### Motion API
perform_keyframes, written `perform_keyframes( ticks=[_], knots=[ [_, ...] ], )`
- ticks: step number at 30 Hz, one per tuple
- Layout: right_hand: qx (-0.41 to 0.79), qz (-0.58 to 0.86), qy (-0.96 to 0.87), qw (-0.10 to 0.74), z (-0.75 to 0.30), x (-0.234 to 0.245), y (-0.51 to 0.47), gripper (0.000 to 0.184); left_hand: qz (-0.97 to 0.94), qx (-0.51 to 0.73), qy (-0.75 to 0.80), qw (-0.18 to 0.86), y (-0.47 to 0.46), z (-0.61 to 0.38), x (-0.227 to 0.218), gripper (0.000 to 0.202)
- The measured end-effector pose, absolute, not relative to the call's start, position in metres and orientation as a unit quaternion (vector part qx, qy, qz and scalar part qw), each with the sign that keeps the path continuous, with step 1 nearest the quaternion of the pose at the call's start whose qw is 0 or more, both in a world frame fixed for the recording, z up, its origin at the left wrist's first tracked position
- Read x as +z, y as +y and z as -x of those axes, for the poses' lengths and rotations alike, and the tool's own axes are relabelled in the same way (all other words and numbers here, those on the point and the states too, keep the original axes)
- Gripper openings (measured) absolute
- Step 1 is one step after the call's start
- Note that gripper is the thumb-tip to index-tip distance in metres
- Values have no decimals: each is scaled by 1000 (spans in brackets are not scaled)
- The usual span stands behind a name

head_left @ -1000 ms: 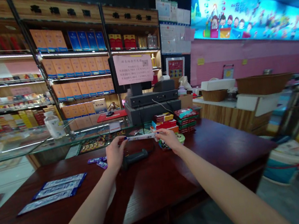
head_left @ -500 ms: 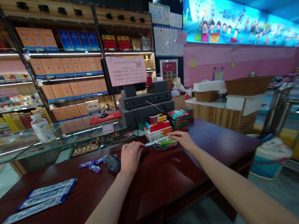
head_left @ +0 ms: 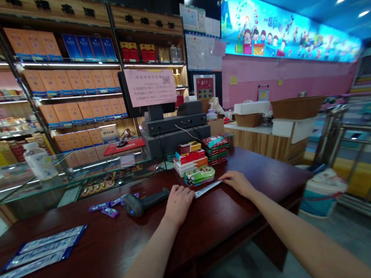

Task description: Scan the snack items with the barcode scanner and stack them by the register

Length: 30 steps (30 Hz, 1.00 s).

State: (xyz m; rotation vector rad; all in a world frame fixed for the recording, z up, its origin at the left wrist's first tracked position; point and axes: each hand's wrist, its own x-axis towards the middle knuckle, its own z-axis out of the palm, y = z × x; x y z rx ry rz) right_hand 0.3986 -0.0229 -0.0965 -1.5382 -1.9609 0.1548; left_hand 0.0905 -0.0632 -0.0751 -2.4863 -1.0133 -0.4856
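Observation:
A long, thin white-and-blue packet stretches between my hands, low at the tabletop just in front of the green packets. My left hand has its fingers closed at the packet's left end. Thumb and fingers of my right hand pinch the right end. Beside my left hand lies a dark barcode scanner with a blue light. Small purple wrapped bars are scattered left of the scanner. Farther left, several long blue-and-white packets lie side by side on the dark red table.
Behind the green packets stand stacked small boxes and a pile of red-and-green bags. A cash register with a screen rises at the back. A white bottle stands on the glass counter. A bucket is past the table's right edge.
Both hands have brought the packet down and nearer, from in front of the boxes to the tabletop. The scanner's handle now shows. The view has shifted slightly right.

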Motion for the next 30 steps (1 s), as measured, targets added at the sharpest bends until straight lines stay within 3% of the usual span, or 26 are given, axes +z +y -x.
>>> perform_keyframes(
  ticks=[9, 30],
  knots=[
    [-18, 634, -744, 210, -390, -88, -33, 45, 902, -144, -370, 170, -59, -89, -75, 19],
    [-54, 654, -724, 215, -382, -81, -39, 48, 894, -162, -385, 165, -64, -85, -69, 28]
  ],
)
